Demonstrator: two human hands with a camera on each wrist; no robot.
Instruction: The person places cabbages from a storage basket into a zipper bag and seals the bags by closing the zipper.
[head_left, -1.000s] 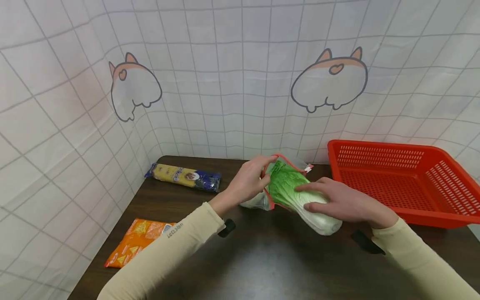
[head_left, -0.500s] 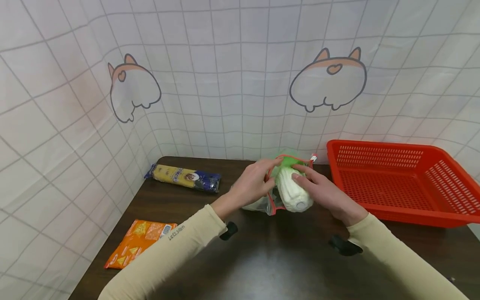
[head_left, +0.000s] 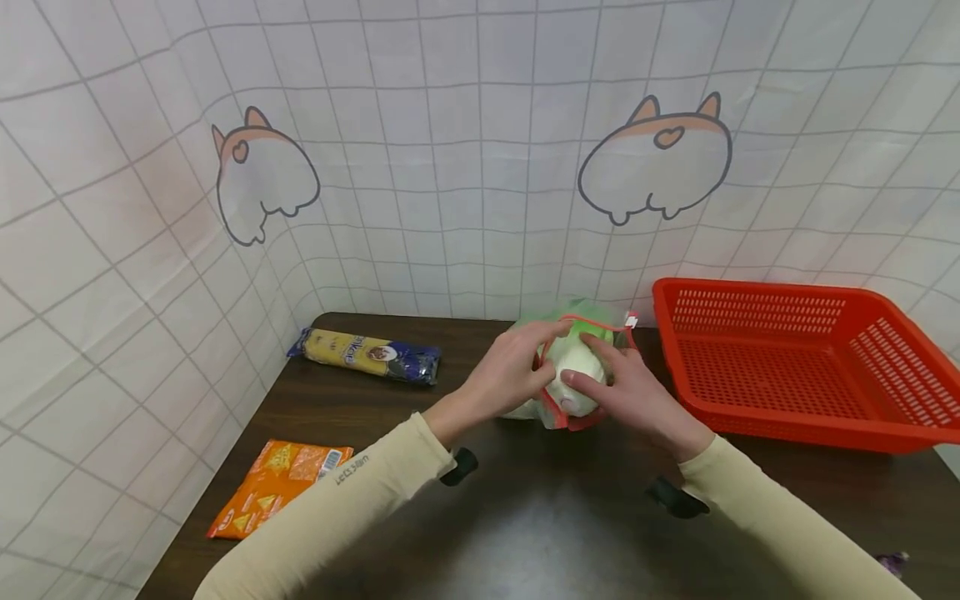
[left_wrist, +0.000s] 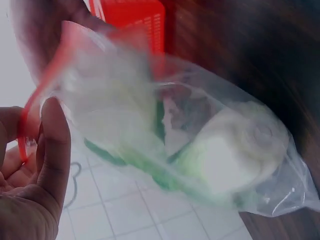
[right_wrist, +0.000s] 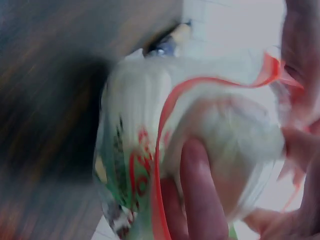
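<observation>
The cabbage [head_left: 576,373] sits at the middle of the table [head_left: 525,517], most of its length inside a clear zip bag [head_left: 581,333] with a red rim. Its green leaves are deep in the bag, toward the wall; only the white stem end shows at the mouth, facing the person. The left wrist view shows the leaves and pale stalk through the film, so the bagging looks nearly done. What seems left is to push the stem end past the rim and press the red strip closed, which is not yet done, since the mouth gapes around the stalk.

The left hand [head_left: 506,379] pinches the bag's rim at its left edge, thumb and fingers curled onto the red strip; the left wrist view shows the thumb lying along that strip. The right hand [head_left: 626,392] cups the stem end, fingers curled round it, one fingertip on the cut base, and the right wrist view, though blurred, shows a finger [right_wrist: 200,195] pressed to the white stalk with the rim looping over it.

Just right of the bag stands a red basket [head_left: 795,417], with nothing visible in it. Well apart to the left lie a pasta packet [head_left: 365,355] near the back edge and an orange snack bag [head_left: 273,487] near the front left corner. A gridded cloth [head_left: 450,167] with cartoon figures hangs behind.
</observation>
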